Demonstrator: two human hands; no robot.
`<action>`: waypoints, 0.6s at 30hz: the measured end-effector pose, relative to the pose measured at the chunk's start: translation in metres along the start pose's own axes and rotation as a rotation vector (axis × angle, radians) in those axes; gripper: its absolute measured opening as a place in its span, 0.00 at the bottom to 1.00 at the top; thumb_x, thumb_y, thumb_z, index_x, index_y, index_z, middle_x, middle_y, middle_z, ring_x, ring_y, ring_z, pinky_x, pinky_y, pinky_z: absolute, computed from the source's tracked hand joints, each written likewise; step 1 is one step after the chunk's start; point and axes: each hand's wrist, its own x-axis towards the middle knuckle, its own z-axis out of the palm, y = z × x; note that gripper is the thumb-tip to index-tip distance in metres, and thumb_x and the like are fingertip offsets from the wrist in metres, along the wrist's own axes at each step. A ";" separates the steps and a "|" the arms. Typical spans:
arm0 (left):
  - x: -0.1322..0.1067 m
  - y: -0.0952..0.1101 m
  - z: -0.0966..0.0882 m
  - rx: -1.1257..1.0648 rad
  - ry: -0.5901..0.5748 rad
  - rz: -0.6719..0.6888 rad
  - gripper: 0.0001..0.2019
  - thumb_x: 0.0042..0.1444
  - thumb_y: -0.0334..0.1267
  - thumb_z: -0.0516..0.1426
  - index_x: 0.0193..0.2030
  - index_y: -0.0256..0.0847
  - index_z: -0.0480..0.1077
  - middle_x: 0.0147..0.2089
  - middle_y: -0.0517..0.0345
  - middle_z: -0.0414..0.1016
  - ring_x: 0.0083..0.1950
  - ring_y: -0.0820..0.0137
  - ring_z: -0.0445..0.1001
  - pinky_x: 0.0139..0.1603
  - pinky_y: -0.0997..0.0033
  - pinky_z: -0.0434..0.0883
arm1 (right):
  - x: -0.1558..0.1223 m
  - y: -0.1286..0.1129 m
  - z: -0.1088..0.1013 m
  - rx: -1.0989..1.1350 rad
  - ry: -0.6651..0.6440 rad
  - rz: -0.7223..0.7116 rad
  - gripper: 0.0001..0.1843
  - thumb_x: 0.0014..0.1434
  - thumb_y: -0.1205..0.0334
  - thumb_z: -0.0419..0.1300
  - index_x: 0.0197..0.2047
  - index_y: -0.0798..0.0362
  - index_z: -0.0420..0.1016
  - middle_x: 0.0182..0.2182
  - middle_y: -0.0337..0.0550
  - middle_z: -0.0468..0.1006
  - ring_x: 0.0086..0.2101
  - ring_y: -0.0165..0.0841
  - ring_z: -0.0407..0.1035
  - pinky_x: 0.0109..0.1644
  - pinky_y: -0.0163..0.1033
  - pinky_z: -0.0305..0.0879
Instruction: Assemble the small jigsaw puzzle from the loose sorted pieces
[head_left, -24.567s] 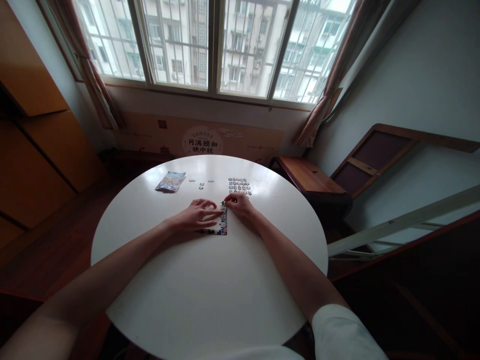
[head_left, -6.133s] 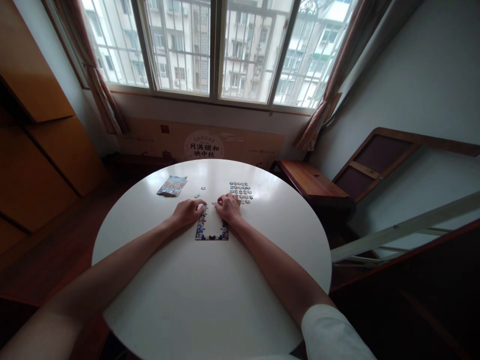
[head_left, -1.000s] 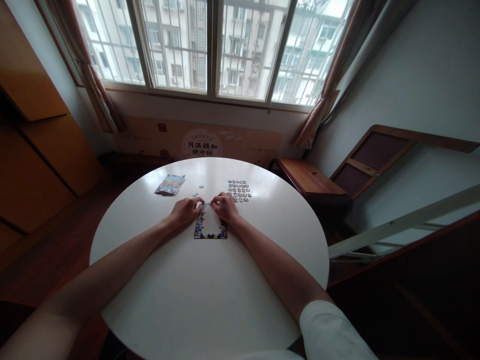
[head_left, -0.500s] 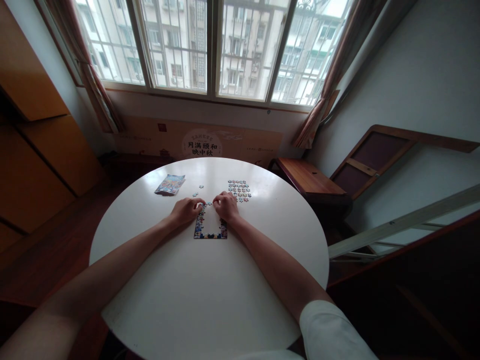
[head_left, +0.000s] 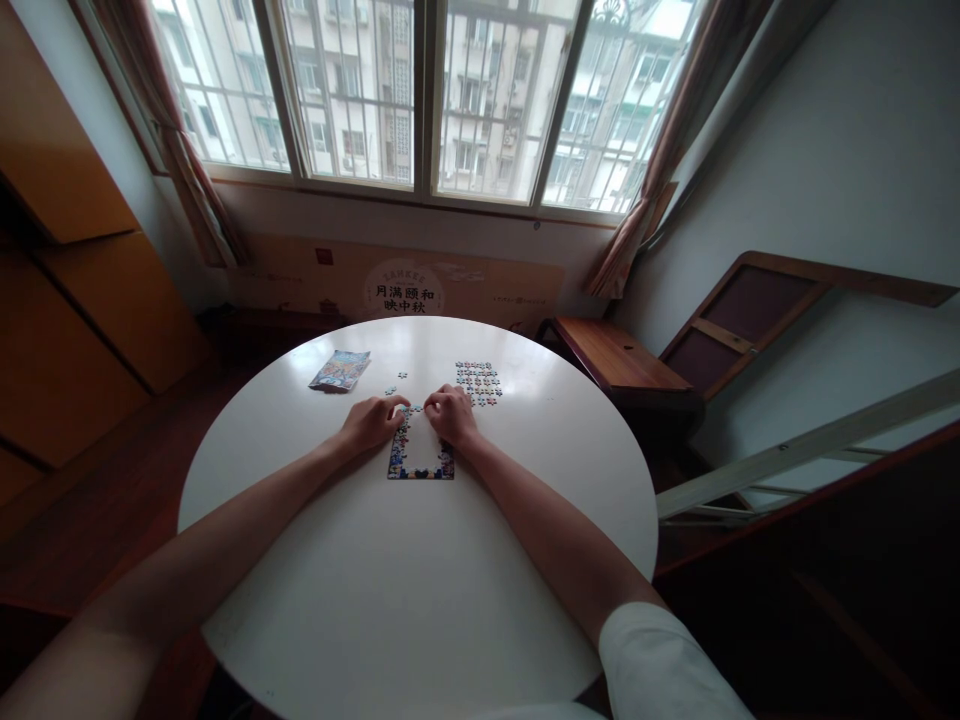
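A partly joined jigsaw puzzle (head_left: pixel 420 473) forms a rectangular frame on the white table, its middle showing bare tabletop. My left hand (head_left: pixel 373 420) is closed at the frame's upper left corner, thumb and index finger pinching its edge pieces. Across from it, my right hand (head_left: pixel 451 412) is curled at the upper right, fingertips closed on a small puzzle piece that they mostly hide. Between the two hands a pale edge piece (head_left: pixel 417 408) shows. Loose puzzle pieces (head_left: pixel 478 370) lie in rows just beyond my right hand. Two single pieces, one of them a loose piece (head_left: pixel 403 375), lie beyond my left hand.
A colourful printed packet (head_left: pixel 341 370) lies on the round white table (head_left: pixel 405 590) at the far left. Past the table's right edge stands a brown wooden stand (head_left: pixel 622 352). A printed cardboard panel (head_left: pixel 465 280) leans below the window.
My right hand has shifted very slightly left at the frame's top edge. My left hand stays nearly still at the corner, and the loose pieces lie as before.
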 end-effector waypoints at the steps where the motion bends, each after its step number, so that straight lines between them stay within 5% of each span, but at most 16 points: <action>1: 0.000 0.000 0.000 -0.004 -0.002 -0.002 0.17 0.57 0.42 0.50 0.51 0.47 0.72 0.32 0.58 0.77 0.32 0.68 0.74 0.33 0.73 0.63 | 0.000 0.000 0.000 -0.001 0.004 0.007 0.12 0.58 0.66 0.55 0.34 0.51 0.80 0.37 0.45 0.75 0.43 0.38 0.62 0.49 0.42 0.55; 18: 0.000 0.003 -0.004 -0.005 -0.015 -0.011 0.16 0.55 0.39 0.51 0.47 0.50 0.75 0.32 0.58 0.78 0.33 0.68 0.74 0.34 0.74 0.64 | 0.000 -0.002 -0.004 -0.014 0.008 0.090 0.11 0.58 0.67 0.55 0.37 0.51 0.79 0.38 0.47 0.75 0.45 0.40 0.63 0.49 0.43 0.54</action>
